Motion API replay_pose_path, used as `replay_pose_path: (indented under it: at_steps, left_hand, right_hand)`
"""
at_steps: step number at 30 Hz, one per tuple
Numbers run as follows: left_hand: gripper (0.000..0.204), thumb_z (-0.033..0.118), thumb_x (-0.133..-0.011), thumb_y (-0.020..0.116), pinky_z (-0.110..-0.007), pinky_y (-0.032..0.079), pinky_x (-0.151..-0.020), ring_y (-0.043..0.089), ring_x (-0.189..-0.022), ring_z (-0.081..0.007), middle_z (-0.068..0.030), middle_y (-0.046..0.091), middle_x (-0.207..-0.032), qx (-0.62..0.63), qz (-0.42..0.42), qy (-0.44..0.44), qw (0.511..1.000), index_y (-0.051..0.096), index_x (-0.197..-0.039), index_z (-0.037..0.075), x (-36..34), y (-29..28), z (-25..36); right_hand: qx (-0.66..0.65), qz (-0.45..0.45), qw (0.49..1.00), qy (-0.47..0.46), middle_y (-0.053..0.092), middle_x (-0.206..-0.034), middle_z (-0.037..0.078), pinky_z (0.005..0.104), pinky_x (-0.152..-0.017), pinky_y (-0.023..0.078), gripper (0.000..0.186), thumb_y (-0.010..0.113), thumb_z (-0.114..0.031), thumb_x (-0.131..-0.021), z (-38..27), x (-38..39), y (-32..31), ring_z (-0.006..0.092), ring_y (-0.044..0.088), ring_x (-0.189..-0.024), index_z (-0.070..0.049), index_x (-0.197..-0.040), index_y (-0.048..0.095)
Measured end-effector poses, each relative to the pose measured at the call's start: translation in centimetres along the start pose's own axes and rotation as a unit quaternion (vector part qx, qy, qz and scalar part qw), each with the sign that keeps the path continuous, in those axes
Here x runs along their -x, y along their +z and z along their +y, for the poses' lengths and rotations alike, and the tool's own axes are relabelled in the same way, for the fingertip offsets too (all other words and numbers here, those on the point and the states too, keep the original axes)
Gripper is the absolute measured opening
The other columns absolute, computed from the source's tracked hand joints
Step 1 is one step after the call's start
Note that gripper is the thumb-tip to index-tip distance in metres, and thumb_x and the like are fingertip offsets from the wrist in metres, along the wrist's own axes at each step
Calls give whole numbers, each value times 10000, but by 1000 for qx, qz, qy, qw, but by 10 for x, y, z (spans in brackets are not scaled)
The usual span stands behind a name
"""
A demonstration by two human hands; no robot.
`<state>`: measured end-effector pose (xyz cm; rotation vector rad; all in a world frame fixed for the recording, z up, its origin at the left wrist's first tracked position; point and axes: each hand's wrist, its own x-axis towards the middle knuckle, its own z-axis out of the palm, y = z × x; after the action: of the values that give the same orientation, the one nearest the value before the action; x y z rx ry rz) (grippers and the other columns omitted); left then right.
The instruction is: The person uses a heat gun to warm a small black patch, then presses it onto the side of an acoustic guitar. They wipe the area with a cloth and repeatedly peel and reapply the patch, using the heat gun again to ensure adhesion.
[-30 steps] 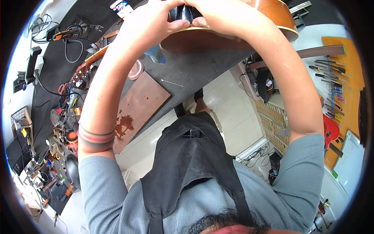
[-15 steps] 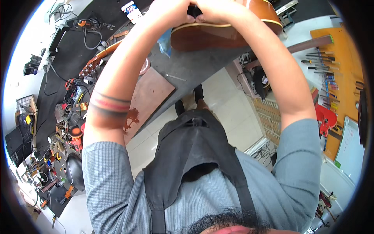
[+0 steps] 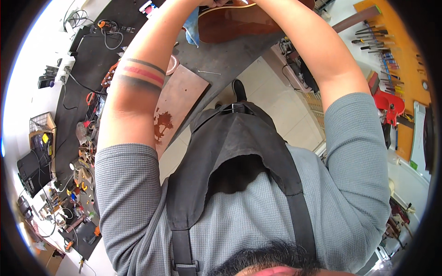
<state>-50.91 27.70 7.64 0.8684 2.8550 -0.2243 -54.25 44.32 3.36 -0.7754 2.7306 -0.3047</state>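
At the top edge lies the brown, glossy body of an acoustic guitar (image 3: 244,27), its side toward me and a pale binding along its edge. Both my arms reach up to it. Only a sliver of my left hand (image 3: 211,2) shows, by the guitar's left end; its fingers are cut off by the frame. My right forearm leaves the picture above the guitar, so that hand is out of sight. A blue cloth (image 3: 192,27) hangs beside the guitar, next to my left forearm. Whether either hand grips the guitar is hidden.
A dark workbench (image 3: 221,57) carries a stained brown board (image 3: 184,92), a thin metal rod (image 3: 209,72) and a phone (image 3: 148,8). Tools and cables crowd the left side. To the right, hand tools hang on a wooden wall panel (image 3: 405,138) near a red guitar-shaped body (image 3: 389,102).
The view has shifted, so the guitar and both forearms sit higher in the picture. My hands, earlier thumb to thumb at the guitar's edge, have mostly left the frame.
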Motion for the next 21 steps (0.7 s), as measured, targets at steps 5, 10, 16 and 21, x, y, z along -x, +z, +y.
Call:
replay_pose_path:
  at_steps: [5, 10, 16, 21]
  left_hand:
    - [478, 385, -763, 987, -434, 663, -918, 829, -1083, -315, -146, 851, -1181, -11, 7, 8, 1000, 868, -1118, 89, 1, -6, 7]
    - [451, 409, -789, 964, -445, 663, -905, 832, -1036, -335, -161, 853, -1119, -49, -25, -3, 998, 869, -1084, 82, 10, -1, -7]
    - [414, 340, -857, 910, -483, 641, -893, 801, -1018, -366, -161, 793, -1113, -54, -50, 22, 997, 822, -1173, 88, -12, -12, 14]
    - [445, 338, -871, 916, -481, 618, -928, 780, -1083, -348, -81, 771, -1132, -15, 0, 1, 1000, 809, -1226, 92, 18, -12, 10]
  right_hand:
    - [49, 9, 998, -33, 849, -934, 135, 466, -763, 647, 297, 966, -212, -748, 3, 2, 0, 284, 793, -814, -144, -1024, 880]
    - [-40, -27, 998, 41, 853, -1019, 150, 472, -759, 657, 396, 989, -190, -745, -35, 16, -14, 304, 808, -885, -114, -1116, 872]
    - [10, 77, 994, -76, 833, -1070, 197, 502, -920, 635, 448, 982, -397, -703, 31, -7, 15, 407, 784, -1002, -165, -1071, 874]
    - [3, 78, 997, 4, 703, -1432, 255, 575, -1089, 580, 636, 889, -569, -834, -22, 46, -9, 464, 688, -1309, -240, -1367, 776]
